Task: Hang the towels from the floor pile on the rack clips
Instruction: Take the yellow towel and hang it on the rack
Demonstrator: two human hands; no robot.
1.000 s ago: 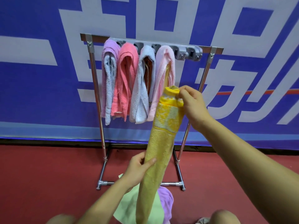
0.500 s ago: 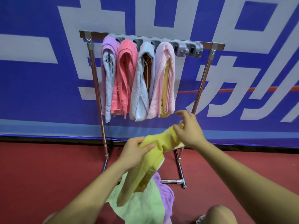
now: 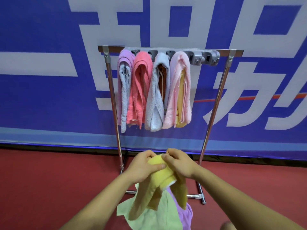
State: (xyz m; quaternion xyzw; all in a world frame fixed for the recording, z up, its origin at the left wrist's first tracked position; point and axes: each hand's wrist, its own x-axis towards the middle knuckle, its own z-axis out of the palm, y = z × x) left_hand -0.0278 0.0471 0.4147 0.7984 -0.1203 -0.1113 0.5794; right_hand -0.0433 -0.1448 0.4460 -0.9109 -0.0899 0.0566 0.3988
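At six o'clock, a pale green cloth towel (image 3: 149,218) and a purple towel (image 3: 185,216) lay piled on the red floor (image 3: 49,188). Just above them the left hand (image 3: 144,168) and the right hand (image 3: 181,165) both gripped a bunched yellow terry towel (image 3: 163,178), fingers curled round its folded top. Toward twelve o'clock stood the chrome tube rack (image 3: 232,53), with a lilac towel (image 3: 123,60), a coral towel (image 3: 143,68), a grey towel (image 3: 162,63) and a pink towel (image 3: 180,67) hanging along the nine o'clock side of its grey plastic clip strip (image 3: 206,57).
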